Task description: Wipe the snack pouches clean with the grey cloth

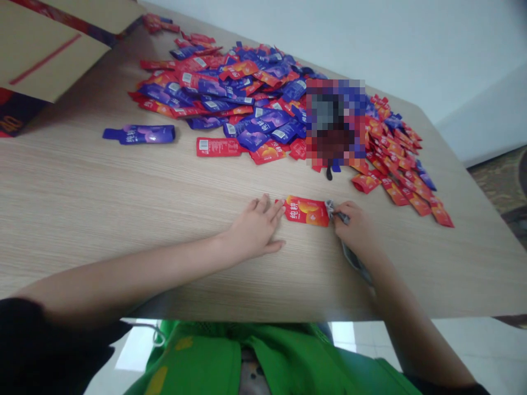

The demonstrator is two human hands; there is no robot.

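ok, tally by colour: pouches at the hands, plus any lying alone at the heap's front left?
Red pouch, between left hand and right hand: 1
Purple pouch, lying alone: 1
Total: 2
The heap is left out; its pouches overlap too much to count.

Cardboard box [41,49] (red-striped), pale wall [411,44], wood-grain table [82,203], tiled floor [368,345]
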